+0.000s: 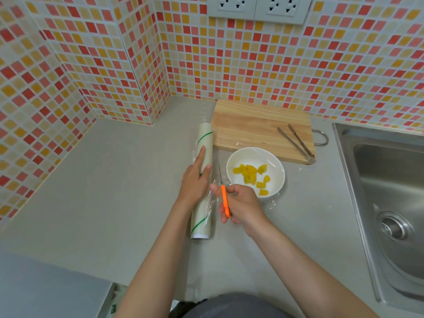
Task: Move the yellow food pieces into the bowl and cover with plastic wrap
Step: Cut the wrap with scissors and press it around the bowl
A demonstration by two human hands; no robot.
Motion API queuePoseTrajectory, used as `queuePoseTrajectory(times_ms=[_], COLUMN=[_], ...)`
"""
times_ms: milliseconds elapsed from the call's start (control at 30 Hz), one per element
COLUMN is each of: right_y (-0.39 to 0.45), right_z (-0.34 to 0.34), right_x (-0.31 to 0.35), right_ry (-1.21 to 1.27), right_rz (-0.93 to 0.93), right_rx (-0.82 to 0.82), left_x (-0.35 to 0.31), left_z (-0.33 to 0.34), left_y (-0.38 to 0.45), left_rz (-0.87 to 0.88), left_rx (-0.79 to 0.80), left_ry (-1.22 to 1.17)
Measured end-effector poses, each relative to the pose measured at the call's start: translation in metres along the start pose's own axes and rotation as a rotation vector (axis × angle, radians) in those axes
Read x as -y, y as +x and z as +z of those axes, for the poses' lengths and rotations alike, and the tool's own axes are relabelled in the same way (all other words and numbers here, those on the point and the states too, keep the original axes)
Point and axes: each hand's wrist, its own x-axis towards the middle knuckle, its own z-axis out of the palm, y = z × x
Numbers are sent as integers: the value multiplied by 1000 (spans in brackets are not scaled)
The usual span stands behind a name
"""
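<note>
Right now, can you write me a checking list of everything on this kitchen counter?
Surface: grey counter, plastic film spread across it.
Job's things: yellow food pieces in white bowl, film over it; plastic wrap roll lying beside it.
Clutter: tongs on cutting board.
Hands: left hand rests on roll; right hand grips orange-handled scissors.
Cables: nothing seen.
Surroundings: tiled wall, wall sockets, steel sink.

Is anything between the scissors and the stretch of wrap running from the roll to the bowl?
Nothing visible. The right hand holds the scissors at the wrap between the roll and the bowl.
</note>
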Motion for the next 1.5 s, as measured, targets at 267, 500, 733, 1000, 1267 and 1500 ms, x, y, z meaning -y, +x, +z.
queuePoseTrajectory(times_ms=[267,500,733,1000,1267,1500], right_y=[12,24,36,47,61,76], right_z=[2,3,7,5,1,1], right_x=[14,23,34,43,54,64], right_ry=[41,58,111,130,178,250], right_rz=[-7,19,51,64,118,149], right_rx=[10,35,55,65,108,140], left_x=[3,5,8,10,10,5], left_z=[1,-4,-12,-17,-22,-30], left_y=[-1,0,-1,0,0,-2], left_rz=[-33,-17,-26,-49,-17,15], left_rx=[-13,-17,-16,2,11,15], left_ry=[-46,-73,-151,-183,-215,-199])
